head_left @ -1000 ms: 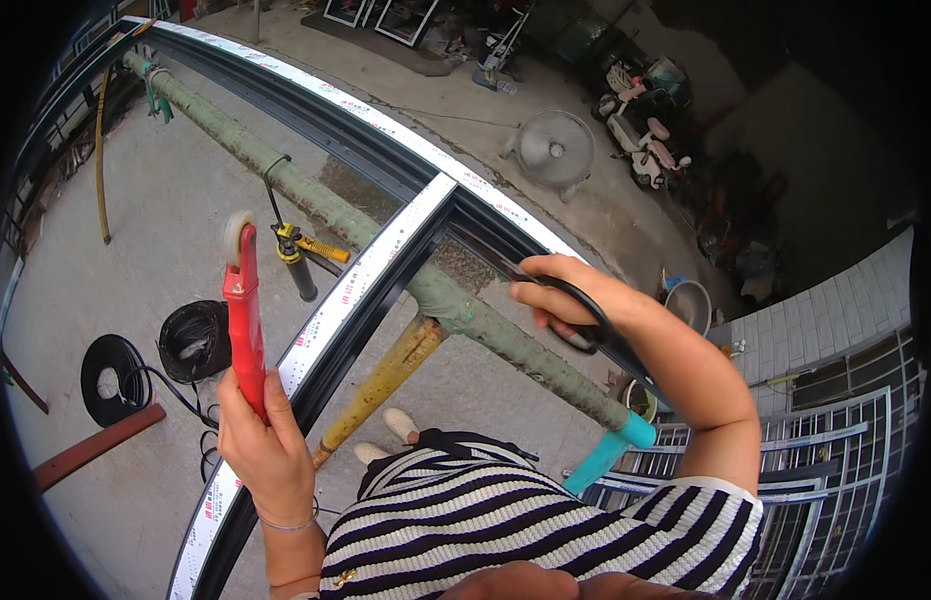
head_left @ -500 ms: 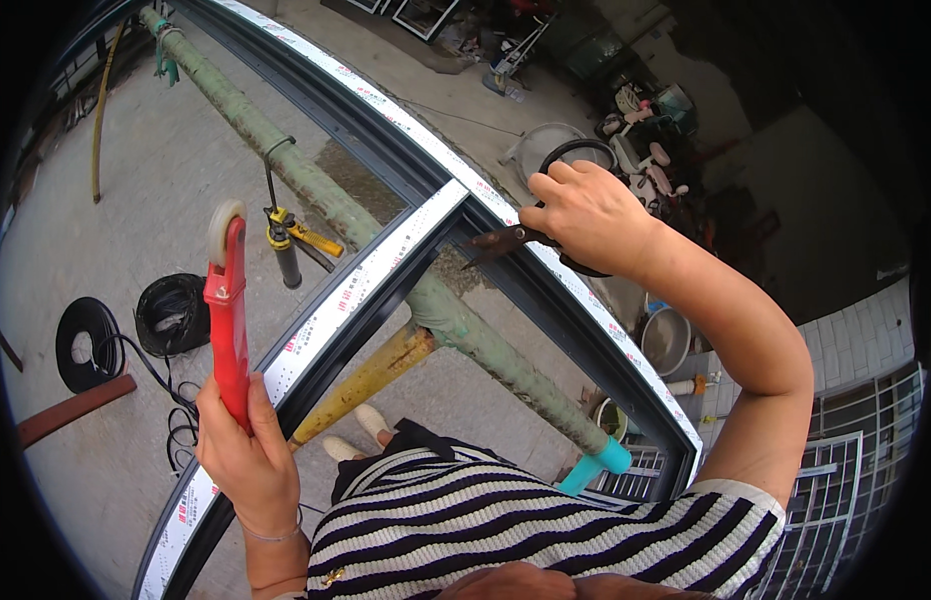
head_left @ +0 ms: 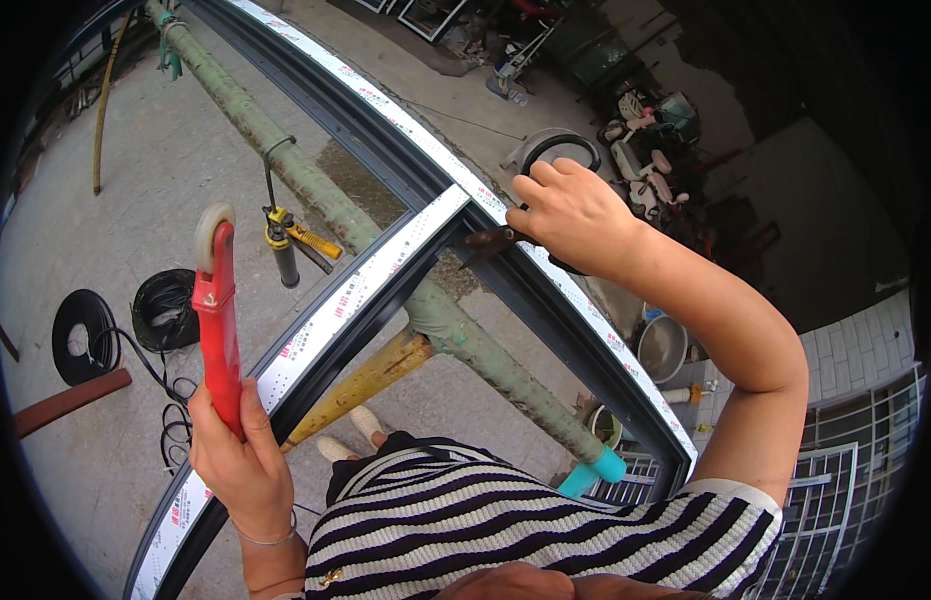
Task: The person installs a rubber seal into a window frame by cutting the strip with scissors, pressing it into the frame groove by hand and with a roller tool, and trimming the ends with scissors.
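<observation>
My left hand (head_left: 241, 455) is closed around the red handle of a roller tool (head_left: 220, 330), which stands upright with its pale wheel at the top. My right hand (head_left: 576, 215) grips a pair of scissors (head_left: 498, 240) with large black handles. Their dark, rusty blades point left into the inner corner of a window frame (head_left: 376, 262), where a crossbar meets the long side. The frame is dark, its face covered with white printed protective film. Whether the blade tips touch the frame I cannot tell.
Beneath the frame runs a green pipe (head_left: 486, 350) with a yellow leg (head_left: 371, 385). A yellow caulking gun (head_left: 286, 245) hangs from the pipe by a hook. Coils of black strip (head_left: 86, 335) and a red-brown bar (head_left: 74, 402) lie on the floor at left. Basins (head_left: 664, 348) stand at right.
The roller tool and my left hand have shifted slightly left. My right hand with the scissors has moved a little left, blades still at the corner.
</observation>
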`<state>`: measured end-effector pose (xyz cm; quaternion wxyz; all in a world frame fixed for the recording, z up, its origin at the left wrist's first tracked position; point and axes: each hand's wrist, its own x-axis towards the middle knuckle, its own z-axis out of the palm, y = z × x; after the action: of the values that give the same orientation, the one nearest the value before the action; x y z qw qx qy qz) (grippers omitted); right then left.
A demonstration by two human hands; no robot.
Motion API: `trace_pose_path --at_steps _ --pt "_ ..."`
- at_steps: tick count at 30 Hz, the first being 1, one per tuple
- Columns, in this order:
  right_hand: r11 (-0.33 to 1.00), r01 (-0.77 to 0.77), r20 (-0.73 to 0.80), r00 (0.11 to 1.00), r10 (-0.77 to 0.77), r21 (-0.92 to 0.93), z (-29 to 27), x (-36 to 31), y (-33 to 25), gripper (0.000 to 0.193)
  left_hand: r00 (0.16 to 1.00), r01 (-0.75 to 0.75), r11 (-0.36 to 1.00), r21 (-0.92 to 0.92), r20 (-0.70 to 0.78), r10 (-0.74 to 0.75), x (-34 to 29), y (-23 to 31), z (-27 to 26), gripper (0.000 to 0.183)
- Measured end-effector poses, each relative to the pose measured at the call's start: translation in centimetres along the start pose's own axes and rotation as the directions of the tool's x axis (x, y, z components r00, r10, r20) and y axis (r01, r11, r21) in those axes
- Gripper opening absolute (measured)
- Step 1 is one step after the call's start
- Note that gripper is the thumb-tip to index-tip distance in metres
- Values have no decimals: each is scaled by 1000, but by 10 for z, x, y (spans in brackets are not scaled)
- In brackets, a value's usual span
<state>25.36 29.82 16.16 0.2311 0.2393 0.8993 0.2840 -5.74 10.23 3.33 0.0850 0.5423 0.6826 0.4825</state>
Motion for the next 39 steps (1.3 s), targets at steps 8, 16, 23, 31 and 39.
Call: trace_pose_path --at_steps 8,16,23,31,39 --pt "1000 16 -72 997 -16 5 5 -1 0 7 1000 2 1000 7 -6 -2 0 -1 1 22" --pt "999 28 9 1000 -27 -30 1 6 0 10 1000 10 1000 15 -20 -10 -1 0 1 20" --pt "997 -9 -22 1000 11 81 24 -6 9 17 999 -3 1000 -4 -40 3 0 0 3 22" --pt "996 -9 -73 997 15 91 26 -10 4 11 999 3 997 72 -33 0 -2 -3 2 22" --pt "999 -13 -107 994 16 32 20 -9 -2 7 998 -4 1000 18 -63 6 -2 -3 4 25"
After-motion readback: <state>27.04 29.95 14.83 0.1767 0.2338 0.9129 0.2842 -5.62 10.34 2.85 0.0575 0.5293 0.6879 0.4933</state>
